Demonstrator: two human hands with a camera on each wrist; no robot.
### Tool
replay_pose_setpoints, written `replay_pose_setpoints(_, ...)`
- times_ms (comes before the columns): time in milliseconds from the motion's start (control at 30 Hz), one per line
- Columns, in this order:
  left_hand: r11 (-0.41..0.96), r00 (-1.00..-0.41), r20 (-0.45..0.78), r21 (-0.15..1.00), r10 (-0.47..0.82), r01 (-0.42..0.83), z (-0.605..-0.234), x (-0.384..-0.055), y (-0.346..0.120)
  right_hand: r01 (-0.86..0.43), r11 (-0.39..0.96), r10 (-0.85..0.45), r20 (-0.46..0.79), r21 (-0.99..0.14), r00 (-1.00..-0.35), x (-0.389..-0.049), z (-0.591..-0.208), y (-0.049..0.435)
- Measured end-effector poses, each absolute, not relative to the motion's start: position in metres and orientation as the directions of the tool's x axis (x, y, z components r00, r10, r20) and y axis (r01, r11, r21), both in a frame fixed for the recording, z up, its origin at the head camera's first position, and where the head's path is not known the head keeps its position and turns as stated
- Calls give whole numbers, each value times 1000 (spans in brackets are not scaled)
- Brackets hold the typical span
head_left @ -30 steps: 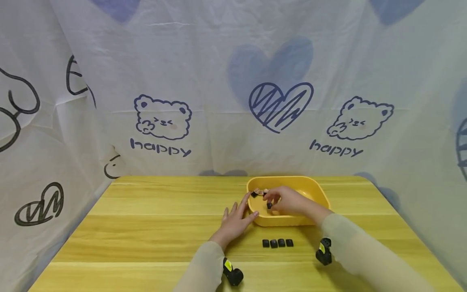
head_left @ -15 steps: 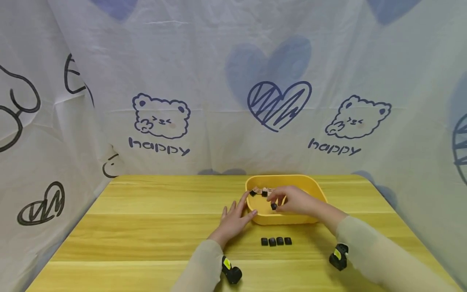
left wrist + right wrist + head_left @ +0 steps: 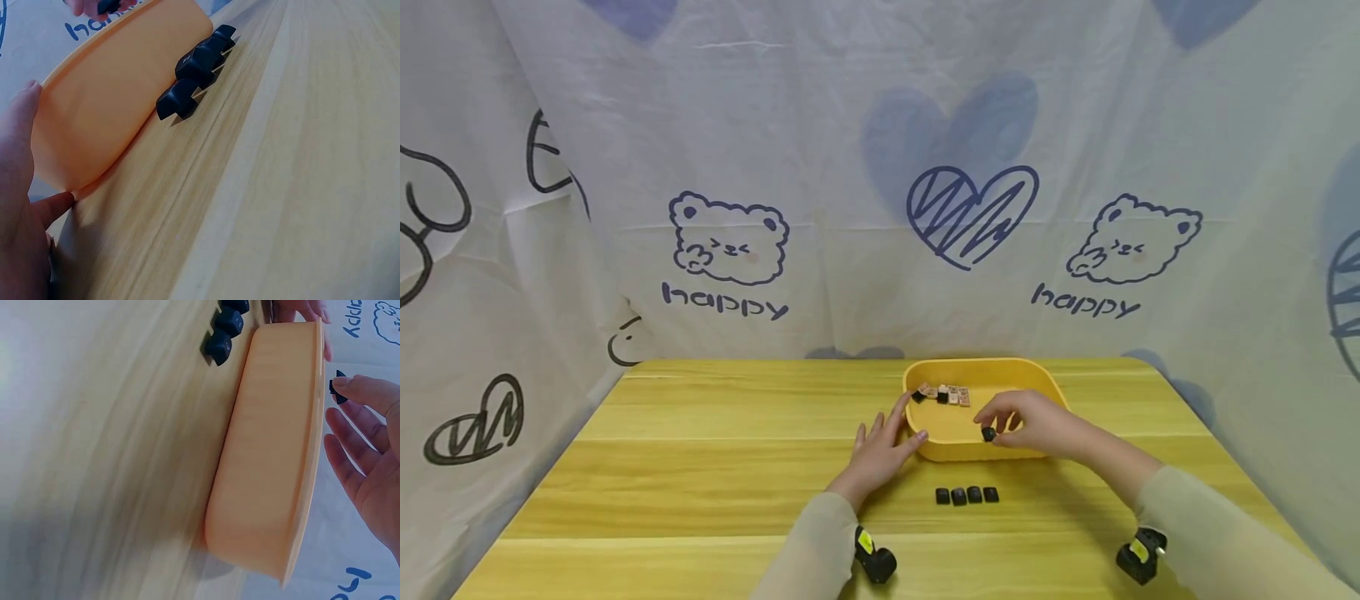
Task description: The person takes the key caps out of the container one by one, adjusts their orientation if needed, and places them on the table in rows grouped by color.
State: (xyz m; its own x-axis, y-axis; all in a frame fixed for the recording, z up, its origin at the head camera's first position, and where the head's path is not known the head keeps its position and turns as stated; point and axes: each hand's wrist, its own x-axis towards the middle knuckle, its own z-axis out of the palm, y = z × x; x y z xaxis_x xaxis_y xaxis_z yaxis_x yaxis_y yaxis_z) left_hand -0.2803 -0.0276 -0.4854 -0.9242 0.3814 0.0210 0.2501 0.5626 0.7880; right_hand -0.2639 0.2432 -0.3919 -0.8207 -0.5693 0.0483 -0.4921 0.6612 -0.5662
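Note:
My right hand (image 3: 1033, 423) pinches one black keycap (image 3: 988, 434) between thumb and fingertip over the near side of a yellow plastic box (image 3: 955, 452). In the right wrist view that keycap (image 3: 340, 387) sits just above the box rim, its other fingers spread. With fingers outstretched, my left hand (image 3: 878, 460) touches the box's left end; its thumb lies at the near corner. Inside the box, several small pale tiles (image 3: 963, 397) and a few black pieces (image 3: 942, 398) lie toward the back left. In front of it, several black keycaps (image 3: 958, 497) stand in a short row.
A wood-grain table (image 3: 700, 483) carries everything, and the box stands near its far edge. Behind hangs a white cloth (image 3: 850, 250) printed with bears and hearts. A small black device (image 3: 877, 563) is worn on the left wrist, another (image 3: 1141, 556) on the right.
Holding the black keycap, my right hand has moved right and toward me, from the box's left part to its near side. More tiles show in the box. The left hand stays put.

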Motion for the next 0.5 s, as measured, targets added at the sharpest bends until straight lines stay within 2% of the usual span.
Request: replay_pose_setpoints(500,557,-925,22,793,379,247,-486,-280,-28,-439,593,-566,38,-675,-823,-238,-404,262)
